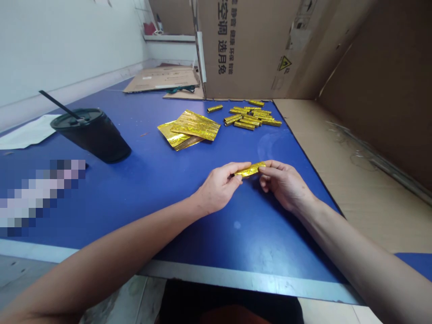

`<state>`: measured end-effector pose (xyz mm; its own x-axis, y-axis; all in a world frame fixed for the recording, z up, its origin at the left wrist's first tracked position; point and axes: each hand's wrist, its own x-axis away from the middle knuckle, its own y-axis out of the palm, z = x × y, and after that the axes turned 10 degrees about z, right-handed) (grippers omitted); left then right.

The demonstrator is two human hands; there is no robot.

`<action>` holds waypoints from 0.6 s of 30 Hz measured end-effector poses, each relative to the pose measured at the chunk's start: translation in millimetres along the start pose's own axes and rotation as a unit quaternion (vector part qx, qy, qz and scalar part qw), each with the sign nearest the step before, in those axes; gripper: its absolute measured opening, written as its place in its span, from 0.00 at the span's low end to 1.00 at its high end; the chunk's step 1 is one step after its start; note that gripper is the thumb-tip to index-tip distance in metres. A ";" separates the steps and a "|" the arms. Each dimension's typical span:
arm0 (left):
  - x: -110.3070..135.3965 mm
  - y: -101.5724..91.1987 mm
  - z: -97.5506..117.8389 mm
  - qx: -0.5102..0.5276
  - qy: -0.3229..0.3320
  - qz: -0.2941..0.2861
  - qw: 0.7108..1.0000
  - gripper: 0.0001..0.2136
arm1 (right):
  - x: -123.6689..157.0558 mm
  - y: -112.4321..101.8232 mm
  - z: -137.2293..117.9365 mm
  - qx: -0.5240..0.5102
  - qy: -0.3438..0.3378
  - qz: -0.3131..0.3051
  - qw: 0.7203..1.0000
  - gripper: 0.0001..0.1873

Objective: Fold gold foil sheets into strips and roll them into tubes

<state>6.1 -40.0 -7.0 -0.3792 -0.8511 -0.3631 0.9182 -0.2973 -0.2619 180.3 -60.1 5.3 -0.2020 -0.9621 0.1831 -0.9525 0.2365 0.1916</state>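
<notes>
Between my two hands, just above the blue table [189, 180], is a narrow roll of gold foil paper [250, 171]. My left hand [221, 184] pinches its left end between thumb and fingers. At the other end, my right hand [283, 182] grips the roll with thumb and forefinger, its other fingers curled below. Beyond my hands lies a stack of flat gold foil sheets [195, 126], fanned unevenly. To the right of that stack, several finished-looking gold rolls [248, 118] lie in a loose pile, with one roll [215, 109] apart on its left.
A dark tumbler [94, 135] with a straw stands on the left, near a white sheet [27, 132] and a pixelated item [40, 195]. Flattened cardboard [158, 80] lies at the back. A large printed carton [256, 49] rises behind the rolls, and cardboard [364, 171] borders the table's right edge.
</notes>
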 end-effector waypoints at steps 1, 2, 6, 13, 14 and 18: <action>-0.2 0.1 0.4 0.001 0.000 -0.002 1.000 0.17 | 0.2 0.4 0.1 0.002 -0.006 0.007 1.000 0.07; -0.4 0.4 0.9 0.003 0.001 -0.003 1.000 0.17 | 0.4 0.8 0.1 0.005 -0.013 0.014 1.000 0.07; -1.0 2.3 1.6 0.009 -0.003 0.019 1.000 0.17 | 0.8 1.6 -0.1 0.018 -0.037 0.036 0.998 0.06; -1.3 2.0 5.1 0.007 -0.042 0.038 0.998 0.14 | 0.3 1.1 1.7 0.034 -0.030 0.054 0.998 0.08; -1.4 2.0 6.5 0.014 -0.052 0.039 0.998 0.14 | 0.3 1.3 2.1 0.033 -0.027 0.051 0.998 0.08; -2.9 2.9 9.2 0.064 -0.077 0.046 0.994 0.13 | 0.9 3.0 2.4 0.020 -0.025 0.033 0.999 0.08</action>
<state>11.0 -42.3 1.6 -0.2790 -0.9307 -0.2364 0.9592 -0.2584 -0.1147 176.7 -60.6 3.7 -0.2750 -0.9504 0.1456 -0.9447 0.2952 0.1428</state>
